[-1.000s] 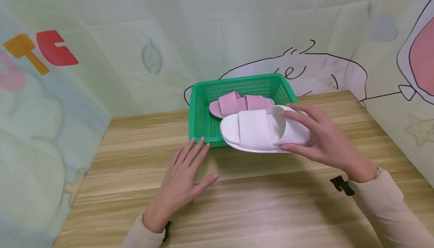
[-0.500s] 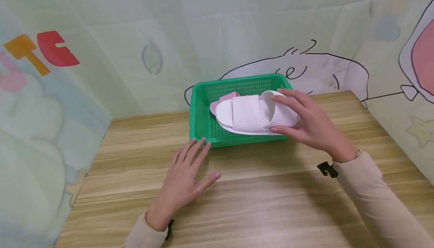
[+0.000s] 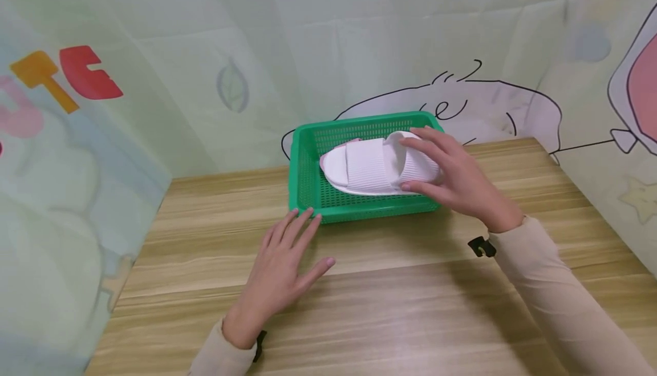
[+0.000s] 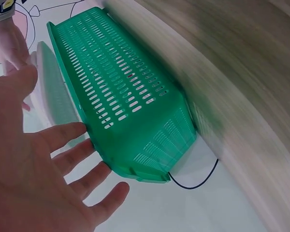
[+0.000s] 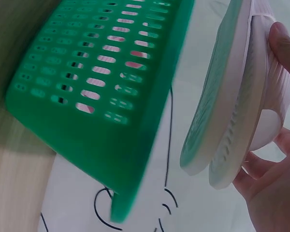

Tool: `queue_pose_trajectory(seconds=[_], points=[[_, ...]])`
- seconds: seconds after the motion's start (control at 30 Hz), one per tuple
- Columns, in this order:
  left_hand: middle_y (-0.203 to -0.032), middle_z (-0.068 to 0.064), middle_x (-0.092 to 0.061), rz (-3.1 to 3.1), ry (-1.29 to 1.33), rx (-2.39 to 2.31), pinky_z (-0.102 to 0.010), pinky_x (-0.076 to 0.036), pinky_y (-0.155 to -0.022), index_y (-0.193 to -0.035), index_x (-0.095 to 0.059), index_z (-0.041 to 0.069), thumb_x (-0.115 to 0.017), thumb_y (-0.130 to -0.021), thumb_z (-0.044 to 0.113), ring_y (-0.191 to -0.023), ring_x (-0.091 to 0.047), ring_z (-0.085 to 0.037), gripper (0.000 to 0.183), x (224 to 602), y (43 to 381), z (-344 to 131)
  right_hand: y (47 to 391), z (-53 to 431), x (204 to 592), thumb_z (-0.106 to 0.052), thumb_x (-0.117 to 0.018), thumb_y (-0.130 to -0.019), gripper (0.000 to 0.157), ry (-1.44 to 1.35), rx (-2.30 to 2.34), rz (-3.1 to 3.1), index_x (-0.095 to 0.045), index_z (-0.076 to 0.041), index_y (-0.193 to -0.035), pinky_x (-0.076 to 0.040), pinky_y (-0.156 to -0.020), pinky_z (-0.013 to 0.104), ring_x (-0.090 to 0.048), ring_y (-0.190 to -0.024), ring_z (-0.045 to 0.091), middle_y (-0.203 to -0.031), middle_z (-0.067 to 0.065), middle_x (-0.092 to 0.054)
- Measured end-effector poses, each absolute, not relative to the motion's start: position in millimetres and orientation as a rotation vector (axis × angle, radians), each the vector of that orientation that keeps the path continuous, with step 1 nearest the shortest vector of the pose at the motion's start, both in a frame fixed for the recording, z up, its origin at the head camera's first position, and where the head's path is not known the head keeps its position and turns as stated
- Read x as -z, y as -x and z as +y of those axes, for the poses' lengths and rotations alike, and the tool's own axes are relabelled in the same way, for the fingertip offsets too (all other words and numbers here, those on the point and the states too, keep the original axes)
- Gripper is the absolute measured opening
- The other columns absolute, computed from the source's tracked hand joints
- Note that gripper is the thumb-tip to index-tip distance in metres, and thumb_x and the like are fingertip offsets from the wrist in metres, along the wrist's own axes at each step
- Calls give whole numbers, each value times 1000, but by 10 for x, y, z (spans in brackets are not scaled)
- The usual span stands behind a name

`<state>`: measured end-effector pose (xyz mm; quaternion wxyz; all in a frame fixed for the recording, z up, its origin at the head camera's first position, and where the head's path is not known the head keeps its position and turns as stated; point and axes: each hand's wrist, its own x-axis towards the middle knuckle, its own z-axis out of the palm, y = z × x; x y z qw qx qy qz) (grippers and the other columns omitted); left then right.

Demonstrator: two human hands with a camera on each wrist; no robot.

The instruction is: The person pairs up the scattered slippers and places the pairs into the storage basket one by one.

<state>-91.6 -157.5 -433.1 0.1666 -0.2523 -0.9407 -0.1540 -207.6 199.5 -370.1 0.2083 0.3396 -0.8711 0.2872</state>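
Note:
My right hand grips the heel end of a pair of white open-toe slide slippers with ribbed straps. In the right wrist view the two slippers lie sole against sole, one over the other, above the rim of the green plastic basket. Beneath them a pink slipper shows only at its edge; the rest of it is hidden. My left hand has its fingers spread, with the fingertips against the basket's front left rim. That contact also appears in the left wrist view, where the left hand meets the rim.
The basket has slotted walls and stands at the back of a wood-grain table. Right behind it hangs a pale printed cloth with cartoon drawings, which also closes off both sides.
My right hand has carried the white slippers back, left and down, from in front of the basket to over its inside, covering most of the pink slippers. The left hand has stayed at the rim.

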Motion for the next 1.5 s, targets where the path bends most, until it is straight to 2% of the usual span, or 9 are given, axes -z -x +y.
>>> queue_pose_trajectory(seconds=[0.3, 0.57, 0.83, 0.97, 1.13, 1.3, 1.5], points=[[-169, -9, -39, -2741, 693, 450, -67, -37, -117, -161, -45, 10, -65, -101, 54, -157, -31, -40, 77, 4314, 911, -1569, 2196, 1919, 3815, -30, -94, -82, 77, -919, -835, -2489, -59, -18, -149, -47, -110, 64, -39, -150, 37, -160, 13, -49], [-170, -8, -38, -2768, 681, 463, -67, -36, -118, -162, -44, 10, -66, -101, 51, -158, -29, -39, 76, 4296, 920, -1559, 2296, 1833, 3914, -29, -91, -84, 71, -896, -870, -2570, -61, -16, -147, -49, -108, 62, -44, -145, 38, -157, 13, -51], [-167, -10, -42, -2768, 667, 474, -68, -37, -116, -161, -46, 10, -65, -103, 47, -156, -32, -40, 71, 4297, 933, -1555, 2384, 1758, 3978, -32, -92, -83, 68, -815, -921, -2750, -63, -16, -142, -51, -105, 61, -51, -132, 37, -148, 12, -55], [-167, -10, -42, -2771, 670, 476, -69, -37, -115, -161, -46, 10, -65, -103, 47, -156, -32, -40, 71, 4297, 930, -1555, 2418, 1751, 4020, -39, -92, -82, 70, -764, -907, -2840, -63, -18, -143, -52, -102, 61, -55, -126, 37, -145, 13, -57], [-168, -10, -41, -2781, 669, 480, -69, -37, -115, -161, -46, 11, -65, -103, 48, -157, -30, -39, 71, 4292, 931, -1547, 2449, 1766, 4058, -44, -91, -82, 74, -771, -913, -2894, -62, -19, -145, -51, -105, 62, -54, -129, 39, -150, 14, -55], [-168, -9, -41, -2788, 664, 477, -68, -37, -116, -161, -46, 11, -65, -103, 49, -157, -30, -39, 71, 4279, 925, -1544, 2488, 1778, 4091, -41, -91, -84, 71, -823, -951, -2905, -63, -17, -145, -50, -105, 61, -53, -132, 39, -153, 14, -54], [-168, -10, -42, -2779, 668, 477, -68, -38, -115, -160, -47, 10, -65, -103, 48, -157, -31, -39, 71, 4279, 918, -1545, 2509, 1781, 4112, -39, -91, -84, 71, -844, -957, -2913, -63, -17, -145, -51, -102, 58, -54, -128, 37, -150, 13, -56]])
